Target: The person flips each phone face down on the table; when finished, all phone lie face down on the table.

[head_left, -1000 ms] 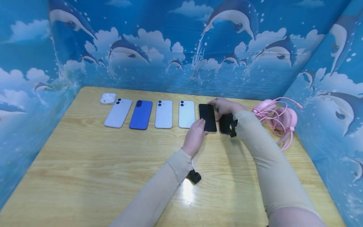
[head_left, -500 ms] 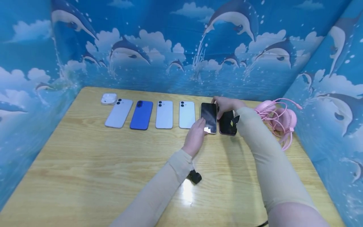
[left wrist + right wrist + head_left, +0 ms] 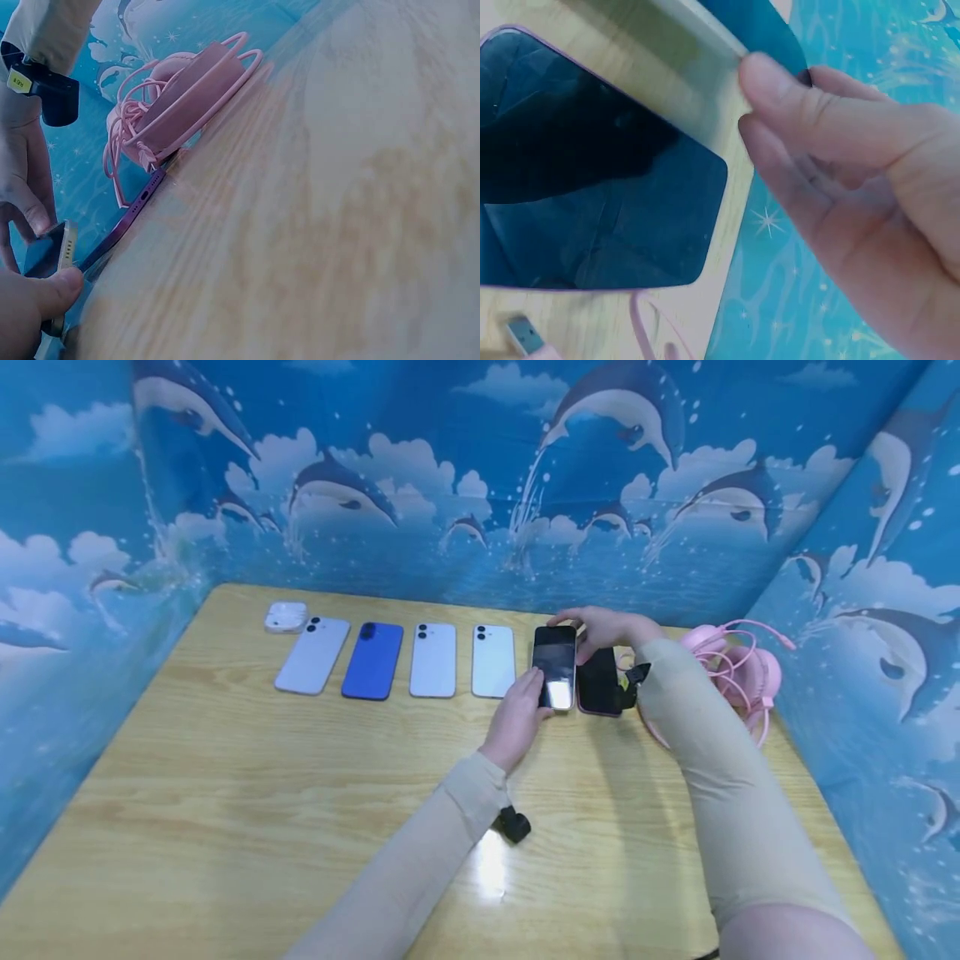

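Wooden table (image 3: 225, 793), pale grain with a glare patch near my left sleeve. Walls on three sides are blue sheets printed with dolphins and clouds.

Along the far edge, a row runs left to right: white earbud case (image 3: 286, 617), lilac phone (image 3: 312, 655), blue phone (image 3: 372, 661), then two pale phones (image 3: 432, 660) and (image 3: 492, 661), all lying back up. Pink headset (image 3: 738, 672) with its looped cable sits at the right end, near the wall.

Black-screened phone (image 3: 555, 666) comes next in the row after the pale ones. It is tipped up off the table, screen toward me and catching light at its lower end. My left hand (image 3: 519, 717) holds its near end, thumb on the lower left edge; the left wrist view shows that thumb (image 3: 56, 289) pressed against the phone's edge. My right hand (image 3: 611, 628) pinches the far end, fingers curled over the top corner; the right wrist view shows thumb and fingers (image 3: 817, 112) clamped on a thin edge. So both hands grip the same phone, one at each end.

Just right of it lies a dark phone (image 3: 598, 681) with a purple rim, flat on the table, screen up, partly under my right wrist. Whether the lifted phone touches it, I cannot tell.
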`<state>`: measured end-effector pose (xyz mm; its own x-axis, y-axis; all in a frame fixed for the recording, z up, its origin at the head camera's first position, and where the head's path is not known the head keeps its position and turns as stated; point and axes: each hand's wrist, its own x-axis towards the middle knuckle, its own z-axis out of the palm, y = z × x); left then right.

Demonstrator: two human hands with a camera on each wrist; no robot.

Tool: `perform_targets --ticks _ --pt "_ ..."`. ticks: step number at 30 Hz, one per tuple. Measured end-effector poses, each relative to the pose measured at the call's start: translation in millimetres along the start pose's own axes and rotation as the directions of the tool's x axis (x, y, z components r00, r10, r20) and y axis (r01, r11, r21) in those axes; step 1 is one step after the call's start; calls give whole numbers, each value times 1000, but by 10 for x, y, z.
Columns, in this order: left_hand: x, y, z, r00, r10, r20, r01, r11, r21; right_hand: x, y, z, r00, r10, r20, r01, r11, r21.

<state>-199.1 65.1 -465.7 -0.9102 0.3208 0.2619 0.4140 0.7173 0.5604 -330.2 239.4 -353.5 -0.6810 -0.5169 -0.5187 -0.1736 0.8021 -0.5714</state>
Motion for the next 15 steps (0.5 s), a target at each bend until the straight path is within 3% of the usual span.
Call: perform_targets --ticks 11,15 --pt "11 -1 -10 1000 3 14 -1 995 -97 -68 54 -34 986 -109 -128 98 991 -88" --pt "20 -5 -4 1000 -1 -19 -2 990 -142 -38 71 -4 978 -141 -156 128 987 -93"
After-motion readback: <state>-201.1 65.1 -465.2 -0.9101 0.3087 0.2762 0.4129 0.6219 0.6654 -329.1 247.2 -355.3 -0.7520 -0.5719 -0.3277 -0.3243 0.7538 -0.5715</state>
